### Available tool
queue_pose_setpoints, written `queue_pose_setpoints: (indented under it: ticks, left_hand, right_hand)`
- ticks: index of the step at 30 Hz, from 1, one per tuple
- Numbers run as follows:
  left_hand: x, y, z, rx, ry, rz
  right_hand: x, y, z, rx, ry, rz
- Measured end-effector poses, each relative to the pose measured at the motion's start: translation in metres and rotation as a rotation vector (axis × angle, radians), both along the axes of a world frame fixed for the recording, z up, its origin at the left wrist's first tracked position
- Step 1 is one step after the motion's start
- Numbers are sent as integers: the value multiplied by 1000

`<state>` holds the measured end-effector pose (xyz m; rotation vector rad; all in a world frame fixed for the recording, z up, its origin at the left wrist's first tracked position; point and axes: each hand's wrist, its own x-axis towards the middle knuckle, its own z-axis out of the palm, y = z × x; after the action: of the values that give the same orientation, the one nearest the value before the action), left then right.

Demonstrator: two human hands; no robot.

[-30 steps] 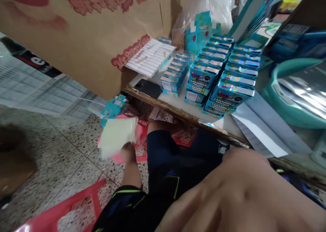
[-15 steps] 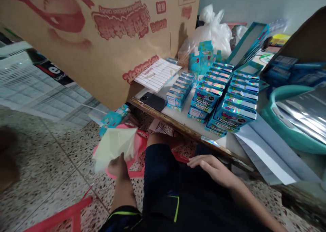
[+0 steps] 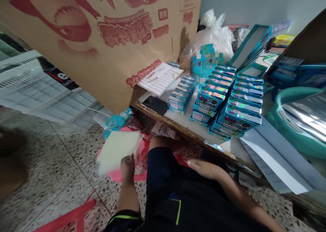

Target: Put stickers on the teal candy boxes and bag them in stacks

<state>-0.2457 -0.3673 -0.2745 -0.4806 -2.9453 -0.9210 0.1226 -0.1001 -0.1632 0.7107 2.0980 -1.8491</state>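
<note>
My left hand (image 3: 128, 167) is at the lower right edge of a stack of pale yellow, filmy sheets (image 3: 118, 147). Its fingers are curled in, pinching the see-through edge, slightly blurred. The stack lies on a pink plastic stool (image 3: 115, 176) beside my left knee. On my lap, near the table edge, lies my right hand (image 3: 203, 168), loosely stretched with nothing seen in it; its fingertips are partly hidden. Rows of blue candy boxes (image 3: 236, 118) marked "Caramelo Macizo" stand on the table in front of me.
A large cardboard carton (image 3: 114, 62) rises at the left of the table. A black phone (image 3: 156, 104), a lined sheet (image 3: 160, 78), white papers (image 3: 276, 157) and a teal basin (image 3: 282, 123) are on the table. Another person's blurred limb (image 3: 11, 160) shows at far left.
My left hand has turned and its fingers have curled at the sheets' edge. My right hand has tilted down on my lap. The view has shifted slightly.
</note>
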Motion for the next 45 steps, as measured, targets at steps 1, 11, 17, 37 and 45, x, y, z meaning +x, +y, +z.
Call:
queue_pose_setpoints:
  ticks: [1, 11, 17, 37, 45]
  left_hand:
    - [3, -1, -3, 20, -26, 48]
    - [-10, 1, 5, 279, -163, 386]
    - [-19, 19, 16, 394, -43, 518]
    - [-11, 27, 199, 543, 458, 80]
    - [2, 37, 238, 1092, 484, 57]
  right_hand:
    - [-4, -3, -8, -167, 27, -7]
    - [-32, -19, -67, -531, -56, -384]
    - [-31, -13, -68, -521, -39, -459]
    - [-40, -18, -76, -355, 20, -437]
    - [-30, -31, -47, -182, 283, -358]
